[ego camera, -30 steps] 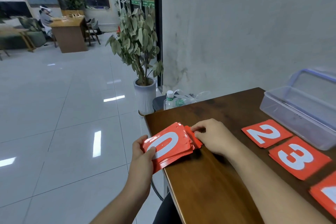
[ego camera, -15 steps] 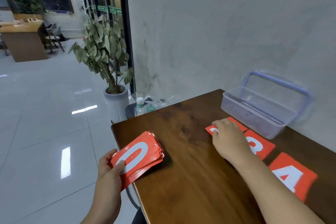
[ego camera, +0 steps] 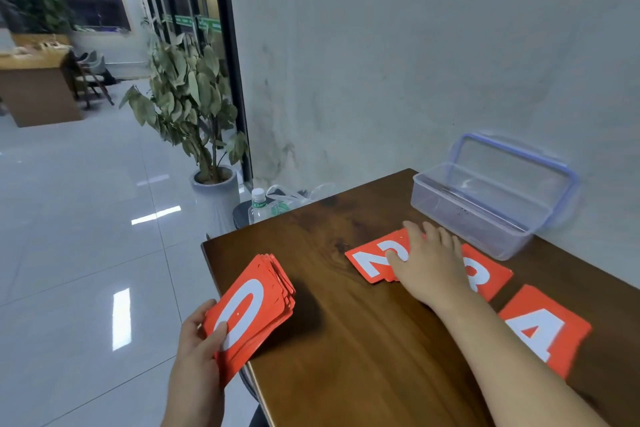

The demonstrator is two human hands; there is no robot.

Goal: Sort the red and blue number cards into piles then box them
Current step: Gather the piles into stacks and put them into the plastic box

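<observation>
- Sorting step: right hand (ego camera: pixel 429 263) lies flat, fingers straight, on the "2" card (ego camera: pixel 369 262) near the table (ego camera: pixel 363 340) far edge, just before the clear box (ego camera: pixel 485 215).
- Left hand (ego camera: pixel 199 347) grips the red stack (ego camera: pixel 252 308), thumb on top, at the table's left edge.
- Next, probably: lift off and fetch the top "0".

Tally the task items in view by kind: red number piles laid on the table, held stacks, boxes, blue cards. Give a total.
Red number piles on the table: 3 (2 card, 3 card, 4 card)
Held stacks: 1 (red stack in the left hand)
Boxes: 1 (clear box, lid open)
Blue cards: 0 in view
Total: 5
</observation>
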